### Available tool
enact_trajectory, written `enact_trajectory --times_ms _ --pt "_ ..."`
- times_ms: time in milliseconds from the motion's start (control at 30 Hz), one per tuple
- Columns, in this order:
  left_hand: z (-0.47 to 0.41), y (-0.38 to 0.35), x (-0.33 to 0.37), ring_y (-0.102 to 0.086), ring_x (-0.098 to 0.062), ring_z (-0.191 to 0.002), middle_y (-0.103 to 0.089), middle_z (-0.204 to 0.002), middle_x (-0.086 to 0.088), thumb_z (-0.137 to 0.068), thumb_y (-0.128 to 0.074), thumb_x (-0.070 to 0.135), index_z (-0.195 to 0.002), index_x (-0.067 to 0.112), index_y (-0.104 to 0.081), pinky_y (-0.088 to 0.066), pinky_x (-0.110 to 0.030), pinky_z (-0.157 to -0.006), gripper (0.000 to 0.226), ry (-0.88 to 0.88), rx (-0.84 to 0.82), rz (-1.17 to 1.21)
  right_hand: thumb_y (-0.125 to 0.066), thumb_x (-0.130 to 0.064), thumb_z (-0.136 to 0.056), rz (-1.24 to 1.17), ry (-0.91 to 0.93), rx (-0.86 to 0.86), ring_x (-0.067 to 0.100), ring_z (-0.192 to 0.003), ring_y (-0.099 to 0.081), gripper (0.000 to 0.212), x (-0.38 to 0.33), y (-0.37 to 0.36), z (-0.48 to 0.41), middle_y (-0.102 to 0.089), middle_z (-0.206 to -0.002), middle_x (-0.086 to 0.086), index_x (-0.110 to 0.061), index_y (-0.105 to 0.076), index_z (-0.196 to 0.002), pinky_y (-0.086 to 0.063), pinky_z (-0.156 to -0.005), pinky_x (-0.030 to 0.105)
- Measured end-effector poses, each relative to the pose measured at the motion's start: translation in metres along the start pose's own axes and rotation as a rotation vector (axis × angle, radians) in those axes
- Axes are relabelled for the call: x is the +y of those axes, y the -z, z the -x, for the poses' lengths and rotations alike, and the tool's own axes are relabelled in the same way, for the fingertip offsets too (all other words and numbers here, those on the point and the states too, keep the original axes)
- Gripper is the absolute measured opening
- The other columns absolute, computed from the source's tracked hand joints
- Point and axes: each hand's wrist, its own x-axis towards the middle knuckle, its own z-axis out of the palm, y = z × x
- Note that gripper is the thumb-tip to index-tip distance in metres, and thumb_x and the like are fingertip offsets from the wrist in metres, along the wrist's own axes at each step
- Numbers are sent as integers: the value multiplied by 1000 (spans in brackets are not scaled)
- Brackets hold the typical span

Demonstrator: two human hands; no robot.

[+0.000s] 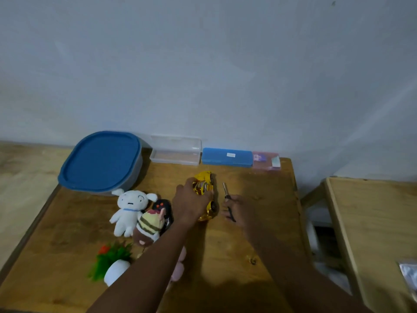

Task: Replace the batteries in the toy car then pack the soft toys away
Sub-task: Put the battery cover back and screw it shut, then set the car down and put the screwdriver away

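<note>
The toy car point(206, 195), gold-yellow, lies on the wooden table point(225, 256) near its middle, and appears to rest on its side with wheels facing right. The left hand point(191, 203) is laid over the car with fingers curled onto its body; a grip is judged to be forming, but whether the fingers are fully clamped cannot be told. The right hand point(237, 208) is closed around the black handle of a screwdriver point(226, 195), whose shaft points away from the person, just beside the car.

Risks from this position:
- The glossy car body may slip or roll under the left hand once turning force is applied, so that the tip skids off the screw.
- A small cover screw, once freed, may roll off the table edge; the gap to the second table point(372, 222) lies close on the right.
- The left forearm passes directly over the striped soft toy point(150, 224) and a pink soft toy point(180, 265); a sweep could push these, or the white soft toy point(130, 210), off the table.
- The blue-lidded container point(101, 161) is closed; it will need opening before the toys can be packed.

Markings: a white label on the blue case point(226, 157) and print on the pink case point(266, 160) are too small to read
</note>
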Motion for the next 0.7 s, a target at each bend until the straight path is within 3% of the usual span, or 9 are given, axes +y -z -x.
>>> enact_trajectory --times_ms 100,200,400,567,700 --pt "1 -4 3 -57 -33 -115 -53 -127 -9 -82 -62 66 -140 27 -43 -49 -45 -91 73 -56 31 -143 -65 -8 -91 47 -37 83 14 -62 -64 12 8 5 -6 -69 -86 7 -10 -66 -103 -46 -44 20" --pt "-5 -12 3 -58 -32 -112 -52 -126 -8 -82 -59 68 -139 27 -41 -49 -42 -88 72 -96 16 -233 -67 -11 -91 63 -26 122 16 -71 -66 16 12 11 -9 -71 -96 8 -18 -67 -105 -50 -52 23" --pt "-6 -24 3 -59 -29 -103 -51 -122 -8 -82 -55 71 -133 26 -40 -49 -39 -78 69 -172 30 -378 -62 -7 -93 111 -1 129 14 -66 -62 19 8 11 -9 -66 -91 8 -15 -63 -110 -52 -54 24" --pt "-11 -18 -2 -56 -29 -107 -49 -122 -8 -85 -40 76 -130 26 -46 -45 -43 -89 67 -219 63 -370 -58 -2 -92 218 98 102 15 -74 -63 20 -8 6 -3 -64 -92 6 -16 -65 -105 -56 -71 31" --pt "-37 9 -3 -51 -27 -109 -51 -122 -9 -92 -47 59 -133 24 -50 -43 -41 -86 54 -256 148 -227 -57 -6 -95 495 251 119 10 -82 -57 33 -43 -13 -15 -63 -99 -1 -13 -61 -127 -47 -64 15"
